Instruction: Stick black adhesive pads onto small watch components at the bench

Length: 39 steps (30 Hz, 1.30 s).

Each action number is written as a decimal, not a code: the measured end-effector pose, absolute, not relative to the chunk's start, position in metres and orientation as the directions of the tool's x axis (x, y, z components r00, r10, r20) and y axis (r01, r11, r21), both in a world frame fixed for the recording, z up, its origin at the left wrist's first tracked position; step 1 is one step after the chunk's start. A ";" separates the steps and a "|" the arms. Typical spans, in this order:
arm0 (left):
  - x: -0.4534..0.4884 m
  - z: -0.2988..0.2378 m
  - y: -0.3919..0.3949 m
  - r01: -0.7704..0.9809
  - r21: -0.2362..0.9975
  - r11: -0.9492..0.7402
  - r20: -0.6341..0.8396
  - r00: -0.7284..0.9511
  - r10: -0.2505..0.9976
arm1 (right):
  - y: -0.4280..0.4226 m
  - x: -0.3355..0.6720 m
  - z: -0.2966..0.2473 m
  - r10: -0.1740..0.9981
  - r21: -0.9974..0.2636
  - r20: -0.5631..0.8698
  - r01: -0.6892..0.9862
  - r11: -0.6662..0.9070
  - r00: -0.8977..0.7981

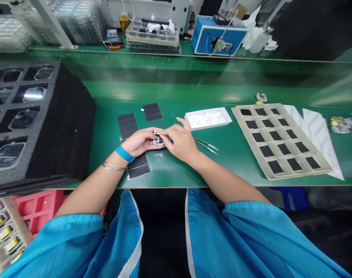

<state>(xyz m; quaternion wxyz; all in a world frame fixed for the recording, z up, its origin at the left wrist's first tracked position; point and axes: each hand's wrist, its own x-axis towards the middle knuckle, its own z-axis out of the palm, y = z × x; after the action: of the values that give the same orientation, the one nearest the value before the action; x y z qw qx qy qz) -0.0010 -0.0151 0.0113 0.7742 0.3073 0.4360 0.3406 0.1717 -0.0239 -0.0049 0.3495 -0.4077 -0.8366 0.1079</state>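
Observation:
Both hands meet over the green work table [228, 158] near its front edge. My left hand [139, 141] is closed around a small square dark part with a metal rim [158, 140]. My right hand [180, 142] pinches the same part from the right, fingers curled on it. Strips of black rectangular pads on clear film [128, 126] lie just behind and under my left hand, with another strip [152, 111] farther back. Metal tweezers [206, 144] lie on the table right beside my right hand.
A shallow white tray [207, 118] of tiny parts sits behind my right hand. A beige compartment tray [277, 139] with black inserts lies to the right, over white sheets [317, 127]. Stacked black foam trays [36, 119] stand at left. A blue machine [218, 36] is at the back.

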 end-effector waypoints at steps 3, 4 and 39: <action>-0.006 0.011 -0.012 -0.355 0.713 0.605 -0.460 0.414 0.785 | -0.024 0.173 -0.005 0.726 -0.421 0.491 0.598 0.682 -0.481; -0.007 0.010 -0.012 -0.369 0.710 0.600 -0.460 0.403 0.791 | -0.024 0.173 -0.006 0.721 -0.423 0.490 0.590 0.688 -0.490; -0.027 -0.001 0.005 -0.427 0.884 0.190 -0.121 0.184 0.975 | -0.014 0.181 -0.003 0.910 -0.831 0.218 0.423 0.363 -0.353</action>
<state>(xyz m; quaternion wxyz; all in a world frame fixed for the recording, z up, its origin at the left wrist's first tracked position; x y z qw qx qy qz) -0.0267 0.0047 -0.0006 0.6755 0.3682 0.3725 0.5190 0.1805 -0.0145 -0.0025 0.3527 -0.4464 -0.7463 0.3456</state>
